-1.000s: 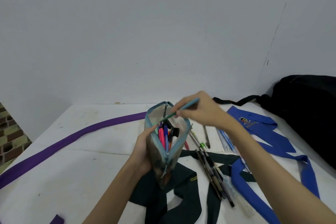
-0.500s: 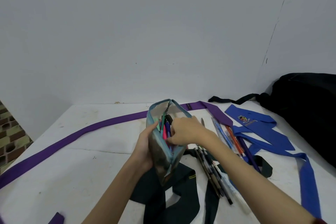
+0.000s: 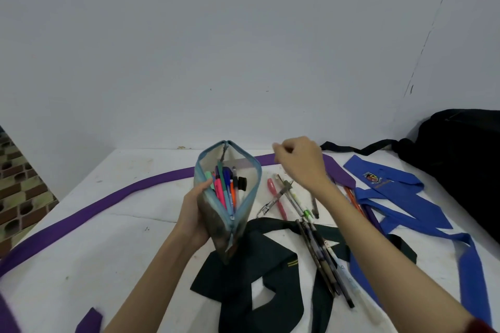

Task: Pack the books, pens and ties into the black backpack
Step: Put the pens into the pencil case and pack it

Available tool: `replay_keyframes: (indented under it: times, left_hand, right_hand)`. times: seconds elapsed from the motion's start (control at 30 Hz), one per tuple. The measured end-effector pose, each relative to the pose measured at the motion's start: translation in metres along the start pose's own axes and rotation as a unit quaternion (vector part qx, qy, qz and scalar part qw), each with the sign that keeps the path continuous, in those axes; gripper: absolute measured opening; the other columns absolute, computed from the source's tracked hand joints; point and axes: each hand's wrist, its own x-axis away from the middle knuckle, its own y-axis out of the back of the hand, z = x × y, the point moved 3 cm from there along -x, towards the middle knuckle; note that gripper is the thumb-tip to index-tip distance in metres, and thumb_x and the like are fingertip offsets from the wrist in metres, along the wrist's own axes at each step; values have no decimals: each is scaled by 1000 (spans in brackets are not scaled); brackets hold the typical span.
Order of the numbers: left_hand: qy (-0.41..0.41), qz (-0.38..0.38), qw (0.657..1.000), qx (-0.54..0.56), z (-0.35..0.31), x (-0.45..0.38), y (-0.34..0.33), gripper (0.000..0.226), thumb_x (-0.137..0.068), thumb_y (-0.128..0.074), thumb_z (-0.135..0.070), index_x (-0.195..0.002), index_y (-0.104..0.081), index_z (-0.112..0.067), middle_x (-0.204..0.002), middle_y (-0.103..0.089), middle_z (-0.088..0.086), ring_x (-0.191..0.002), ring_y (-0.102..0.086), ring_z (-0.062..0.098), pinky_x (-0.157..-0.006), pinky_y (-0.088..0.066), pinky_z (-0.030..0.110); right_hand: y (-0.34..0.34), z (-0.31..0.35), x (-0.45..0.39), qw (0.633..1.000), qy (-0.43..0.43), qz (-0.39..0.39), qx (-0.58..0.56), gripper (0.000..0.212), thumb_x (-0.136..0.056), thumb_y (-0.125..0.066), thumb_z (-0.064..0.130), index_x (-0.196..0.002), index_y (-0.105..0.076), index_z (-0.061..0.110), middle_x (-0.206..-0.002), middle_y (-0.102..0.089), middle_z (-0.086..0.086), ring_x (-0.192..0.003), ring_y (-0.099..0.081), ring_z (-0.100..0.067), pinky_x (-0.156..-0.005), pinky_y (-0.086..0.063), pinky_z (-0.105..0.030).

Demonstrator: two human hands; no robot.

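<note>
Several pens (image 3: 224, 186) stand in the unzipped case (image 3: 230, 213), gripped upright by the left hand (image 3: 193, 213) mid-desk. Right hand (image 3: 299, 163) hovers beside it, fingers curled, holding nothing. Loose pens (image 3: 322, 257) lie over the green tie (image 3: 251, 276); backpack (image 3: 460, 159) sits at the desk's right edge.

**Around the Table**

A white table (image 3: 81, 251) filled the lower part of the view, its top scuffed, with a thin crack running across it. Behind the table rose a plain pale wall (image 3: 243, 48), marked with a few small dark specks and a faint dashed line toward the right. Left of the table showed a patch of brick lattice (image 3: 19, 192) in brown and green.
</note>
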Motion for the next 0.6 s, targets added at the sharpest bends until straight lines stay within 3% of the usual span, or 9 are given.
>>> replay_keyframes:
  times: [0.07, 0.13, 0.2, 0.27, 0.37, 0.47, 0.53, 0.6]
  left_hand:
    - [-9, -15, 1000, 0, -6, -4, 13, 40, -90, -47, -38, -121, -53, -12, -97, -60, 13, -89, -58, 27, -72, -48, 37]
    - [-16, -36, 999, 1, -11, -7, 23, 40, -91, -47, -38, -121, -51, -12, -95, -59, 12, -86, -57, 25, -69, -48, 36]
    - [-10, -49, 999, 6, -13, -9, 30, 38, -91, -48, -38, -118, -53, -13, -94, -59, 12, -85, -57, 24, -68, -48, 35]
    - [3, -62, 998, 9, -12, -10, 34, 33, -91, -48, -40, -111, -54, -15, -94, -59, 11, -86, -57, 24, -67, -47, 35]
    - [17, -62, 998, 15, -10, -10, 36, 31, -90, -48, -41, -107, -55, -16, -96, -59, 12, -87, -57, 25, -67, -46, 36]
    - [16, -55, 998, 16, -10, -12, 36, 37, -89, -49, -42, -115, -54, -15, -100, -60, 13, -90, -58, 26, -69, -48, 37]
    - [16, -49, 999, 16, -10, -13, 34, 38, -88, -49, -42, -115, -55, -15, -101, -60, 13, -91, -58, 26, -71, -48, 37]
    - [22, -40, 999, 13, -10, -14, 28, 38, -88, -49, -43, -113, -56, -15, -98, -60, 13, -90, -58, 26, -72, -48, 37]
  right_hand:
    - [-5, -21, -7, 999, -41, 10, 4, 34, -91, -50, 20, -78, -67, -6, -67, -65, -16, -54, -47, -21, -61, -39, -27]
    - [-24, -37, -8, 989, -51, 127, 55, 20, -87, -52, 11, -88, -69, 3, -88, -70, -9, -70, -57, -20, -69, -47, -29]
    - [-48, -46, 5, 955, -10, 270, 126, 31, -84, -51, 2, -108, -66, 14, -109, -60, -2, -97, -54, -19, -83, -46, -29]
    - [-68, -50, 16, 929, 45, 314, 192, 37, -85, -50, 3, -118, -63, 17, -125, -49, -5, -119, -41, -23, -91, -40, -31]
    - [-82, -54, 20, 926, 98, 273, 241, 32, -88, -48, 9, -114, -66, 16, -134, -47, -7, -133, -30, -24, -99, -35, -32]
    - [-83, -58, 11, 922, 152, 233, 268, 28, -89, -52, 8, -110, -68, 18, -120, -55, -1, -118, -41, -22, -88, -37, -29]
    - [-66, -52, 0, 965, 128, 148, 176, 22, -90, -55, 7, -106, -69, 14, -110, -56, -3, -103, -50, -19, -81, -42, -27]
    - [-37, -38, -11, 998, 59, 25, 0, 15, -91, -56, 6, -100, -68, 7, -100, -61, -8, -85, -58, -18, -74, -46, -27]
